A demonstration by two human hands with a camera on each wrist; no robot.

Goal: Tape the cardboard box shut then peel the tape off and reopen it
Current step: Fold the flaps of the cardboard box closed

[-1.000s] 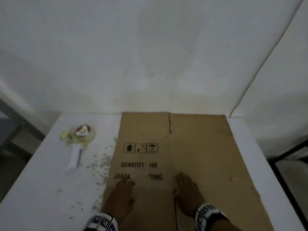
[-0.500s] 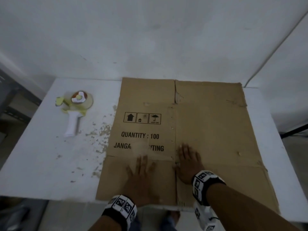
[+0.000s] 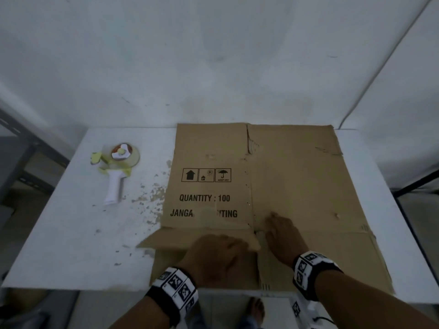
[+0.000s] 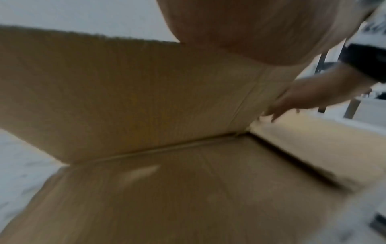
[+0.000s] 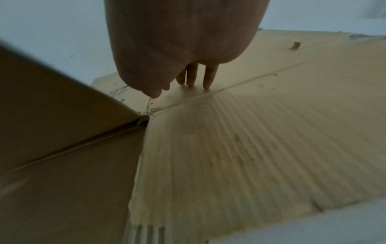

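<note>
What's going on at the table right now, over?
Left hand lifting the near flap of the flattened box. Right hand flat, pressing the box down. Tape dispenser untouched, left. Nothing in the way.

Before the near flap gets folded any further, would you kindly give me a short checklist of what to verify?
1. Left hand holds the raised near flap: ok, though its fingertips are hidden.
2. Right hand presses the flattened cardboard box down with straight fingers: ok.
3. Box erected, ready for taping: not ok, it lies flat on the table.
4. Tape dispenser within sight, left of the box: ok.
5. Tape on the seam: cannot tell.
6. Table free of debris: not ok, flecks beside the box.
</note>
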